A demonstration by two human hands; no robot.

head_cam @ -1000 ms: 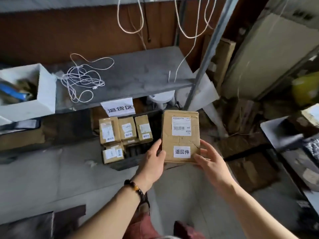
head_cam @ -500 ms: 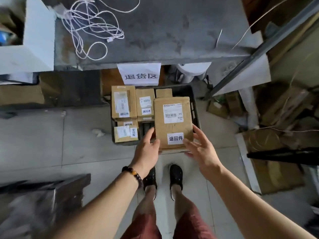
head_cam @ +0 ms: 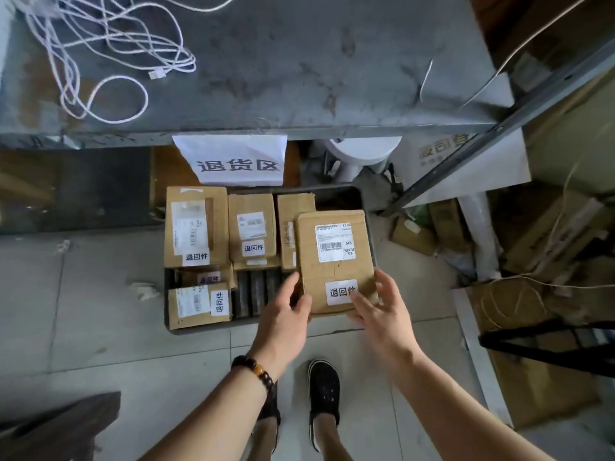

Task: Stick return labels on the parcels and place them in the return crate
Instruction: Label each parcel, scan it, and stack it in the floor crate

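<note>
Your right hand is spread, its fingers lying fairly straight over the lower right corner of the parcel and covering the right end of the white return label, with the thumb up against the parcel's right edge. Your left hand is at the lower left corner, thumb pointing up beside the left edge and fingers bent at the corner. You cannot tell whether those fingers pinch the cardboard or only touch it.

The parcel lies flat-side up, slightly tilted, over the right part of the dark crate at the centre of the frame. A shipping label sits above its return label. It overlaps one of the other parcels, which fill the crate's left and middle, each showing a white return sticker.

Above the crate, a paper sign with printed characters hangs from the front edge of a grey shelf. A tangled white cable lies on the shelf at the upper left. A beaded bracelet circles your left wrist, and your black shoes stand on the tiled floor below.
</note>
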